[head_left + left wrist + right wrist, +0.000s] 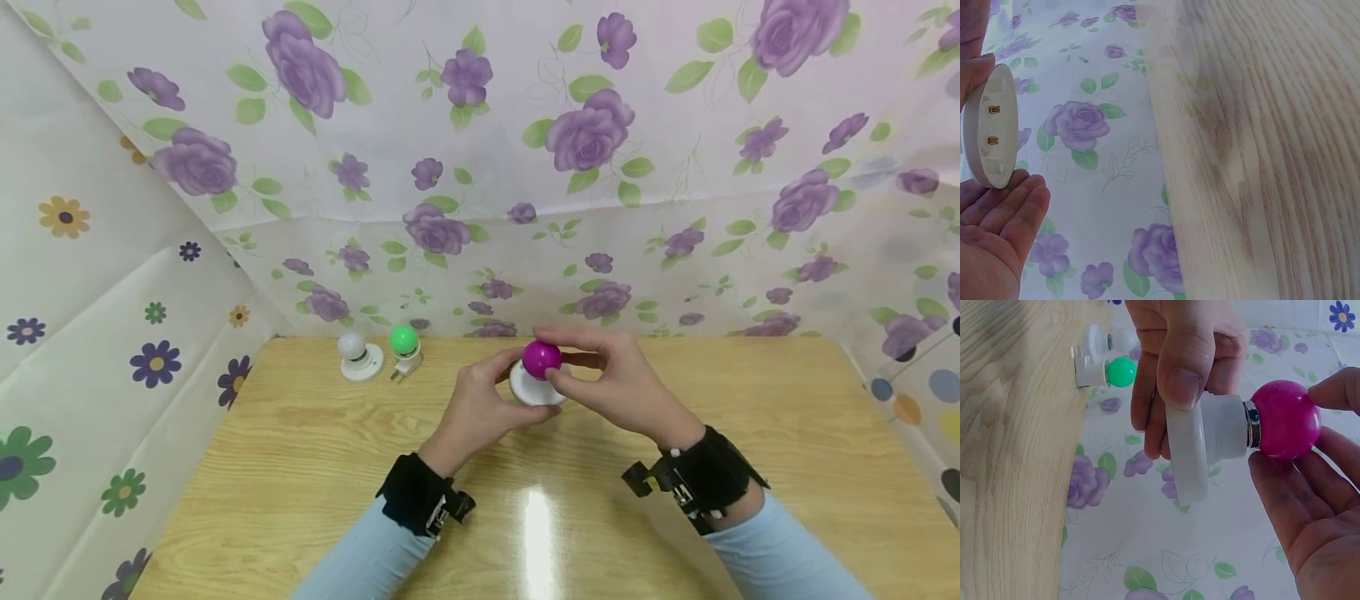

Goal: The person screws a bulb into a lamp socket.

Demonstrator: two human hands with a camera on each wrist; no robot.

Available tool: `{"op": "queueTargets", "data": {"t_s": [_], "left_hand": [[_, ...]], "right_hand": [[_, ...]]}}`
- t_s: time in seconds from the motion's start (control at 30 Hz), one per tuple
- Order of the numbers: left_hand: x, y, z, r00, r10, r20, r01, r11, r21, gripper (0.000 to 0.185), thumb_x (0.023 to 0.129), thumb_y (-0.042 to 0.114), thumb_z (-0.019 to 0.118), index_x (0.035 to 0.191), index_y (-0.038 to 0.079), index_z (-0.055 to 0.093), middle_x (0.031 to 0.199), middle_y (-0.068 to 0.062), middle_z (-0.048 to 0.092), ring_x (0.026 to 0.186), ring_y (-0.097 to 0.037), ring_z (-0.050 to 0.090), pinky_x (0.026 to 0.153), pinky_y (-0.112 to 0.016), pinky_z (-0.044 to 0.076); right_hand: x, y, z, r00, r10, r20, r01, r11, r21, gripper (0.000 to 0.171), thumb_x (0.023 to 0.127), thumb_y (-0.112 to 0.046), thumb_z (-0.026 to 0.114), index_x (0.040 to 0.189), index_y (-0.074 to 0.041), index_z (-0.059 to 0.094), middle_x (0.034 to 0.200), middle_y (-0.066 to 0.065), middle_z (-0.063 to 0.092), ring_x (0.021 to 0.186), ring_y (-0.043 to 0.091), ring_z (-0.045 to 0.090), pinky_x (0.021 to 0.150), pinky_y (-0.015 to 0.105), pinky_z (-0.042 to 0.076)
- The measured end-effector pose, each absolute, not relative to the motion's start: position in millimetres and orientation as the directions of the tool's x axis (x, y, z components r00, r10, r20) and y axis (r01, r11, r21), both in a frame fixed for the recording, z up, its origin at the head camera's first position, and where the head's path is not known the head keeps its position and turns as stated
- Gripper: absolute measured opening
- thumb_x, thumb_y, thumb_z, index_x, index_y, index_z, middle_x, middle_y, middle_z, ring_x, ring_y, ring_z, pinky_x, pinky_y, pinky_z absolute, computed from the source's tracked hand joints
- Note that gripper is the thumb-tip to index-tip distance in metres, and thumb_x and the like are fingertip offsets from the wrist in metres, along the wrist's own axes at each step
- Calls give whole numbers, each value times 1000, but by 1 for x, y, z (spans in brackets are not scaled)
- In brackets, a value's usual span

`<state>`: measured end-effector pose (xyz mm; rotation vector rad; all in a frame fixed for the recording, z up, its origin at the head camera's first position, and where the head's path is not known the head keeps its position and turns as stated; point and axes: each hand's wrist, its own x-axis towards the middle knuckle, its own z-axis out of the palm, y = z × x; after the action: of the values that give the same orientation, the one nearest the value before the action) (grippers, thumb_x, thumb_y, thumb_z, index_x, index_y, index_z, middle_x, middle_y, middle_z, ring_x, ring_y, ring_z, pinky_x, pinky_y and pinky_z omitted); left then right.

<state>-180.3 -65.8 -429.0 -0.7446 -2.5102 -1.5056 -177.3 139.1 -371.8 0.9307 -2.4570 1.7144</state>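
My left hand [477,408] grips a round white lamp holder [531,390] by its rim, thumb on one side and fingers on the other. Seated at the mouth of the holder is a magenta light bulb [1285,419], a strip of its metal screw base showing. The right hand [626,383] pinches the bulb's globe between thumb and fingers. In the left wrist view the underside of the lamp holder [999,125] faces the camera, with two small brass contacts. Holder and bulb are held up off the table, as the right wrist view shows.
At the back left of the wooden table [315,467] stands a white bulb [351,346] in a round white holder [363,364]. Beside it is a green bulb [403,340] in a white plug-in socket [408,364] with prongs. Flowered sheeting [450,275] rises behind the table.
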Motion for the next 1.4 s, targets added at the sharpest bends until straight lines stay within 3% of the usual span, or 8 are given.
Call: {"op": "queueTargets", "data": {"t_s": [0.33, 0.67, 1.07, 1.4], "left_hand": [[-180, -66, -430, -874, 346, 340, 465, 397, 791, 64, 66, 42, 82, 124, 37, 54, 118, 20, 61, 108, 4, 58, 94, -27, 50], [-180, -67, -429, -872, 343, 348, 470, 392, 791, 63, 67, 40, 82, 122, 39, 54, 118, 21, 61, 108, 5, 57, 94, -26, 50], [-181, -68, -429, -874, 347, 339, 461, 376, 804, 64, 66, 40, 83, 124, 39, 53, 119, 21, 60, 109, 3, 57, 94, -28, 50], [-180, -68, -428, -868, 344, 358, 472, 350, 809, 63, 67, 42, 82, 124, 35, 55, 119, 17, 62, 109, 0, 58, 95, -29, 50]], "right_hand": [[-177, 139, -374, -837, -424, 346, -466, 220, -857, 39, 82, -26, 72, 119, -20, 65, 122, -3, 64, 109, 9, 62, 86, 27, 55], [-177, 137, -374, -857, -387, 341, -448, 233, -863, 38, 79, -27, 75, 116, -21, 66, 118, -5, 65, 104, 8, 64, 84, 37, 56], [-181, 138, -375, -839, -480, 258, -423, 276, -863, 46, 84, -33, 70, 127, -28, 56, 127, -8, 59, 118, 16, 56, 101, 44, 45], [-176, 136, -370, -866, -440, 238, -388, 291, -875, 46, 82, -30, 72, 125, -17, 60, 122, -9, 62, 111, 11, 60, 99, 38, 48]]}}
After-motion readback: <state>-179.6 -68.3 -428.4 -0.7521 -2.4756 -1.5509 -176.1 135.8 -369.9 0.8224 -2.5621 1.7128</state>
